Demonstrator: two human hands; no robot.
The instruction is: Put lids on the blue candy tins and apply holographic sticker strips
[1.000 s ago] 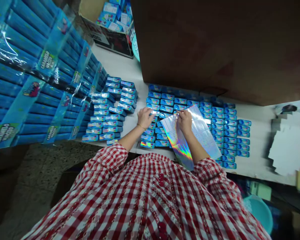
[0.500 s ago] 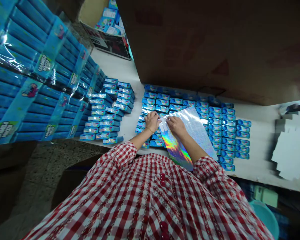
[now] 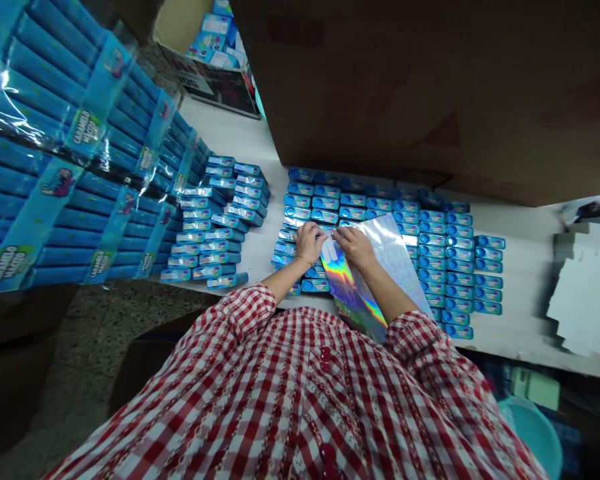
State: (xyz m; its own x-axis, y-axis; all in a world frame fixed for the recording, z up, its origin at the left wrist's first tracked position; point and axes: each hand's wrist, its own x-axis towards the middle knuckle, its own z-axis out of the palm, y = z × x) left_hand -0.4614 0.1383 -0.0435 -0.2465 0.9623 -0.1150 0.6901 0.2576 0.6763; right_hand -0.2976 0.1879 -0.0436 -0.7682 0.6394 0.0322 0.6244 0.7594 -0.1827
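A shiny holographic sheet [image 3: 394,257] lies slanted over rows of small blue boxes [image 3: 433,263]. Small pale rectangles show near its upper left corner. My left hand [image 3: 310,243] is at that corner, thumb and fingertips pinched together over the boxes; whatever sits between them is too small to make out. My right hand [image 3: 356,248] rests on the sheet's upper part, with its fingers bent and closed at the top edge. The fingertips of both hands almost meet. My forearm covers part of the sheet, and the sheet hides several boxes.
More blue boxes [image 3: 220,247] stand in stacks on the white table [image 3: 260,257] to the left. Wrapped blue packs [image 3: 55,220] rise beyond them. A big brown carton [image 3: 420,100] overhangs the back. White sheets [image 3: 587,287] lie at the right, above a teal basin [image 3: 535,430].
My right hand has slid a little left and up, bringing its fingertips closer to my left hand. My left hand has shifted slightly right. The sheet lies nearly as before.
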